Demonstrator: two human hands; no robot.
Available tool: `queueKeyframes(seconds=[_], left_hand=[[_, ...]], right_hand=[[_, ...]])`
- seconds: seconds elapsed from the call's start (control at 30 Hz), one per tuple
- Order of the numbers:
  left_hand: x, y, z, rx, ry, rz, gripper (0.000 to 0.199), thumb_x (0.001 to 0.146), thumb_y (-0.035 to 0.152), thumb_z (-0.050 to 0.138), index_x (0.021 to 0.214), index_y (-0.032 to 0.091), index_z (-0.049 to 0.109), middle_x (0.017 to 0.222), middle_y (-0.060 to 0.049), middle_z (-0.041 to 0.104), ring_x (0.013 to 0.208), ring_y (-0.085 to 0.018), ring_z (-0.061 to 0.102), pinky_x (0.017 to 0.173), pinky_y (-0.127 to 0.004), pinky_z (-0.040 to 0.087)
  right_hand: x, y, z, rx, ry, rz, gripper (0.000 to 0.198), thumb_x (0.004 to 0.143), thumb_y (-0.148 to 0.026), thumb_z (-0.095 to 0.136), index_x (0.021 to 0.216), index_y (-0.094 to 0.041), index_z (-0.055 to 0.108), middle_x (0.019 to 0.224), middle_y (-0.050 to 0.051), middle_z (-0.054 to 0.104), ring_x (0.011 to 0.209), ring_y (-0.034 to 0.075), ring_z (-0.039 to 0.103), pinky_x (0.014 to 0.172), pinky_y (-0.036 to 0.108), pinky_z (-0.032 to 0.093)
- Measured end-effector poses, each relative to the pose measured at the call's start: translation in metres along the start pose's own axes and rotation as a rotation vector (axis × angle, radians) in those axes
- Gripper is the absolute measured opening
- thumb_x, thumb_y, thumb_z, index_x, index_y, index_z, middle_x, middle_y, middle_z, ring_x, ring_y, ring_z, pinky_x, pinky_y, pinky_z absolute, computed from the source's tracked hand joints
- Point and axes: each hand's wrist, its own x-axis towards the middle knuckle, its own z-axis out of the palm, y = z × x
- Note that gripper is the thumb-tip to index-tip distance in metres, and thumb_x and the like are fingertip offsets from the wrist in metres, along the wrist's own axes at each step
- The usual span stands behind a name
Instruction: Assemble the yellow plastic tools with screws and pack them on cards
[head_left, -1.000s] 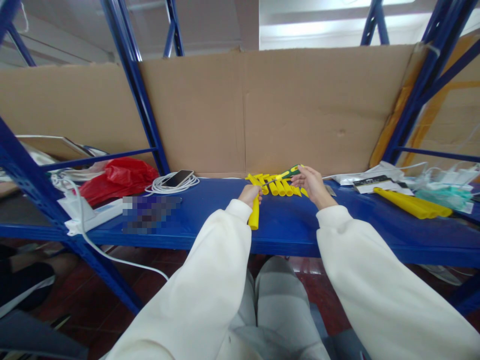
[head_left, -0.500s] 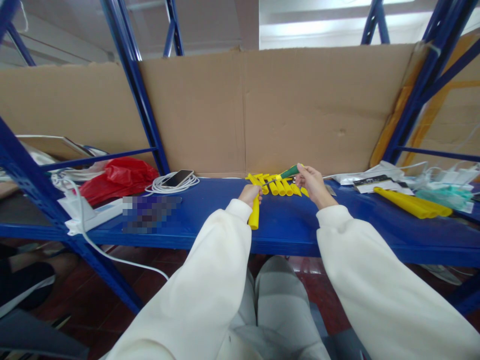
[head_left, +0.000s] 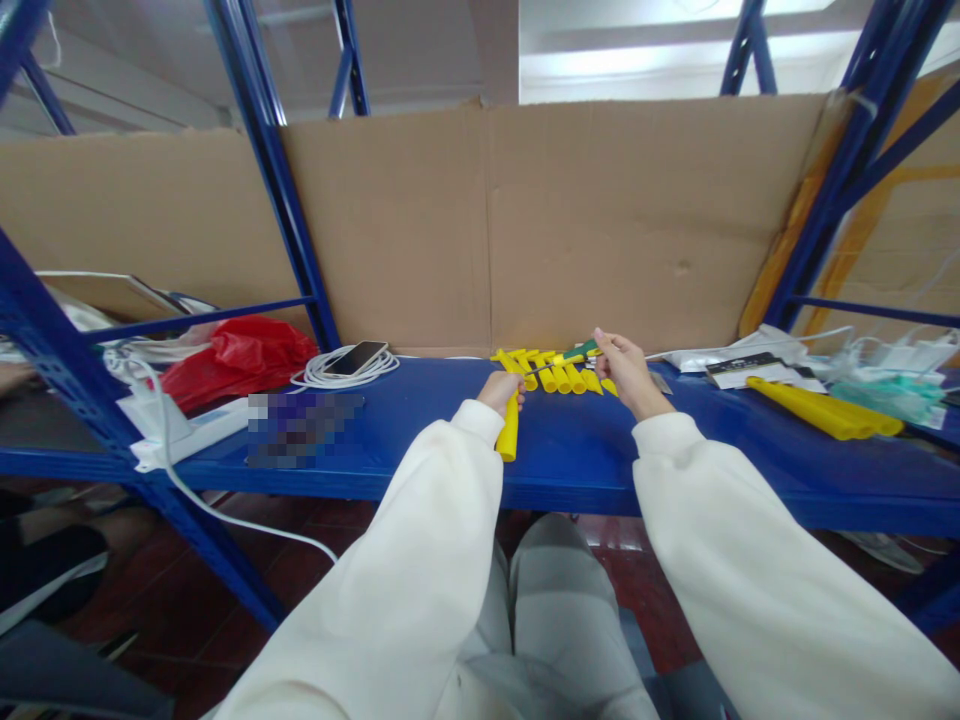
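Observation:
My left hand [head_left: 501, 391] is closed around a yellow tapered tube [head_left: 508, 432], whose wide end hangs down toward the shelf's front edge. In my right hand [head_left: 621, 365] is the end of a screwdriver [head_left: 579, 352] with a green and yellow handle. Its thin shaft slants down and left to the fingers of my left hand; where the tip ends is hidden there. Just behind and between the hands lies a row of several yellow tapered pieces [head_left: 564, 378] on the blue shelf [head_left: 570, 450].
Left on the shelf are a phone [head_left: 358, 357] on a coiled white cable [head_left: 319, 372], a red plastic bag [head_left: 244, 355] and a white power strip [head_left: 214, 428]. More yellow tubes [head_left: 821, 410] lie at right near packaging [head_left: 761, 368]. A cardboard panel [head_left: 585, 220] stands behind.
The screwdriver's handle end has dipped slightly, and the fingers of my right hand have shifted a little on it. My left hand and the yellow tube stay in place.

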Motion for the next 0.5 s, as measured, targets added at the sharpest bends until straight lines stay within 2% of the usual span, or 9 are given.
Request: queueKeyframes(seconds=[0.1, 0.27, 0.5], left_hand=[[0.0017, -0.0004, -0.0006, 0.002, 0.007, 0.001, 0.018, 0.086, 0.001, 0.055, 0.076, 0.016, 0.057, 0.044, 0.007, 0.043, 0.036, -0.008, 0.037, 0.044, -0.022, 0.030], [0.0049, -0.0019, -0.0018, -0.019, 0.012, 0.010, 0.018, 0.085, 0.002, 0.058, 0.075, 0.017, 0.057, 0.044, 0.008, 0.042, 0.036, -0.008, 0.037, 0.044, -0.022, 0.030], [0.0040, -0.0018, -0.0018, -0.009, 0.015, 0.010, 0.023, 0.084, -0.001, 0.056, 0.069, 0.017, 0.055, 0.044, 0.007, 0.043, 0.037, -0.008, 0.038, 0.046, -0.022, 0.031]], right_hand=[[-0.0015, -0.0022, -0.0004, 0.035, -0.053, 0.024, 0.052, 0.062, -0.065, 0.085, 0.080, -0.021, 0.064, 0.044, -0.008, 0.049, 0.038, 0.007, 0.044, 0.036, 0.018, 0.033], [-0.0043, -0.0067, -0.0006, 0.096, -0.127, 0.078, 0.043, 0.066, -0.053, 0.088, 0.079, -0.023, 0.060, 0.060, -0.004, 0.063, 0.050, 0.009, 0.057, 0.045, 0.018, 0.044], [-0.0032, -0.0034, -0.0002, 0.102, -0.126, 0.097, 0.045, 0.063, -0.049, 0.090, 0.076, -0.022, 0.058, 0.056, -0.006, 0.059, 0.050, 0.007, 0.053, 0.045, 0.016, 0.042]])
